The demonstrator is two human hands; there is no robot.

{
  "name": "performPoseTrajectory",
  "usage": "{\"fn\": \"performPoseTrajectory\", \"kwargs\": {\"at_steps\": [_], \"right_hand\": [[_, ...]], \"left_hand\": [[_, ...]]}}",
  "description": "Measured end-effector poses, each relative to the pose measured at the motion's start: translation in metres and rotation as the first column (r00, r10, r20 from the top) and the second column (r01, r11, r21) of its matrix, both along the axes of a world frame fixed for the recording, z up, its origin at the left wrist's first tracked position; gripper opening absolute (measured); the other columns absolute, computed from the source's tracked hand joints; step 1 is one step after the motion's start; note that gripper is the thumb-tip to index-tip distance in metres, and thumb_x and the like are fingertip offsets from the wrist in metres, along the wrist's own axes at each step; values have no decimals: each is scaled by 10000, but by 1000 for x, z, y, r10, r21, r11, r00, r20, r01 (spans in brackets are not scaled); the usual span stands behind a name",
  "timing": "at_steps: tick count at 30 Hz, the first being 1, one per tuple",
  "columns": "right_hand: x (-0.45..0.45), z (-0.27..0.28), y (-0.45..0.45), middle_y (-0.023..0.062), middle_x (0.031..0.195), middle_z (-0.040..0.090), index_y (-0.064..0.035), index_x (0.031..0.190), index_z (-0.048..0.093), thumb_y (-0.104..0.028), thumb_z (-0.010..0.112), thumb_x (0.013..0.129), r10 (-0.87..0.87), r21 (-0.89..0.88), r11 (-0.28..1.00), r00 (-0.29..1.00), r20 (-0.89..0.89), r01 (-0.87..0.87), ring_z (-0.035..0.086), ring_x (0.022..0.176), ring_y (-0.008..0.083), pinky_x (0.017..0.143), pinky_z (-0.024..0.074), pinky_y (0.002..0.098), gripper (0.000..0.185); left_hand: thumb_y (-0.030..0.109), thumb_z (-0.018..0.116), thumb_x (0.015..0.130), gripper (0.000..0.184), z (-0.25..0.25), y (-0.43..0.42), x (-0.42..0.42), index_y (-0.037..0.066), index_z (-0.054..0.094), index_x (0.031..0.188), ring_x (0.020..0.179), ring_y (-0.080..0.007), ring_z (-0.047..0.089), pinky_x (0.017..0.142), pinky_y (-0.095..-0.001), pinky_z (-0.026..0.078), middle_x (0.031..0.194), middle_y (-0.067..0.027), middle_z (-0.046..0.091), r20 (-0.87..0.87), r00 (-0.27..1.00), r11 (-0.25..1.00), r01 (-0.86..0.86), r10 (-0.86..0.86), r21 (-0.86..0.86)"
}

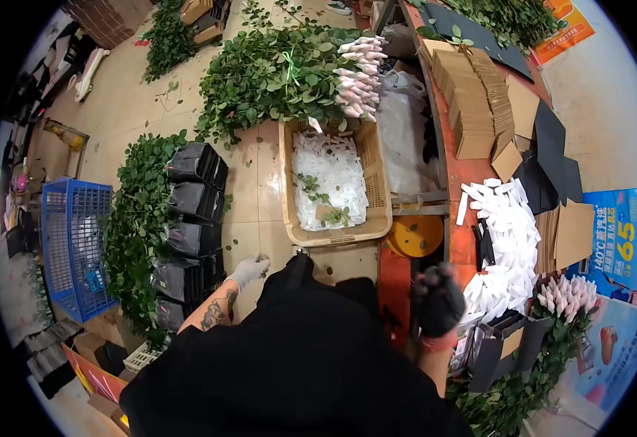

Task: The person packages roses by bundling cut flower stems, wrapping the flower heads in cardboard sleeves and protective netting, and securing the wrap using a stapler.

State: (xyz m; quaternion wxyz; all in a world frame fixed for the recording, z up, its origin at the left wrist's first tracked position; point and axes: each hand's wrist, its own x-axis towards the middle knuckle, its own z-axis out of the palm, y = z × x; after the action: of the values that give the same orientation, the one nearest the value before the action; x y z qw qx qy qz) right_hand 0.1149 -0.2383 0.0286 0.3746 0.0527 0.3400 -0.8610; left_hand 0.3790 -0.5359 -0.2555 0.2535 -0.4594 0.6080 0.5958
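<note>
My left hand (pixel 248 271), in a white glove, hangs low beside the black-wrapped bundles of leafy stems (pixel 193 240). Its fingers are curled together, and I see nothing in them. My right hand (pixel 439 300), in a black glove with red at the wrist, is at the edge of the red worktable (pixel 466 237). Motion smears its fingers. Close to it on the table lies a heap of white paper strips (pixel 506 244). Below that heap, a black carton (pixel 506 348) with open flaps stands near my right forearm.
Ahead is a yellow plastic crate (pixel 385 200) with white strips and leaves inside; leafy stems with pale pink wrapped heads (pixel 361 79) lie across its far end. A yellow bucket (pixel 415 234) sits under the table. Cardboard stacks (pixel 468 102) are on top. A blue crate (pixel 78 244) stands left.
</note>
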Motion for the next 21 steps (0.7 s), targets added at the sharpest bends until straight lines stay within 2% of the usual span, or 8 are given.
{"fn": "performPoseTrajectory", "kwargs": {"at_steps": [2,6,8,12,15,18,19,21], "right_hand": [[8,0,-29,55,911,516,-135,1075,529,-196,555,847,-5,53,999,999,43,3,489,817,225,707,416,343,238],[12,-25,-47,56,929,526,-122,1118,521,-194,571,847,21,67,997,984,178,-33,509,832,224,736,423,325,284],[11,-39,-54,62,945,522,-103,1129,516,-205,565,860,39,43,998,976,214,-50,509,852,232,755,431,336,292],[6,-67,-73,73,972,551,-70,1125,545,-185,535,890,102,-131,989,968,231,-73,531,895,233,803,452,358,262],[-1,-70,-95,78,967,547,-74,1109,547,-189,527,895,144,-228,969,968,207,-96,529,885,237,789,449,352,244],[-8,-69,-98,85,960,546,-79,1098,554,-183,520,901,167,-252,960,969,179,-119,533,875,239,786,450,348,225],[-9,-69,-95,86,958,546,-77,1100,554,-180,519,903,122,-181,979,981,147,-95,535,877,240,794,452,349,225],[-14,-72,-85,91,954,550,-72,1109,553,-168,526,901,75,-124,991,989,125,-59,537,878,246,801,455,349,231]], "left_hand": [[218,556,871,250,-12,-9,17,59,566,1065,570,-132,565,537,-272,469,766,-46,585,8,913,905,-406,408,124],[233,544,887,219,-42,0,61,68,563,1030,584,-138,558,528,-284,452,755,-32,575,83,812,807,-583,577,91],[228,558,870,236,-57,1,99,61,576,1036,651,-142,576,552,-280,441,766,-43,576,61,904,890,-428,424,157],[203,564,835,295,-127,-1,184,22,592,1066,786,-174,583,677,-285,457,847,-80,608,6,994,984,-111,113,-142],[191,560,839,292,-108,-9,196,-7,600,1049,787,-179,587,694,-289,462,893,-91,626,156,890,900,-435,429,11],[174,551,838,296,-161,-13,230,-27,594,1051,787,-180,589,688,-288,465,902,-92,629,70,860,859,-509,505,52],[178,545,840,313,-144,-19,220,-23,582,1077,773,-184,589,683,-289,469,900,-90,628,113,961,967,-245,252,-74],[181,540,842,291,-140,-19,204,-14,580,1054,763,-184,590,679,-292,470,887,-85,624,115,959,966,-251,258,-65]]}}
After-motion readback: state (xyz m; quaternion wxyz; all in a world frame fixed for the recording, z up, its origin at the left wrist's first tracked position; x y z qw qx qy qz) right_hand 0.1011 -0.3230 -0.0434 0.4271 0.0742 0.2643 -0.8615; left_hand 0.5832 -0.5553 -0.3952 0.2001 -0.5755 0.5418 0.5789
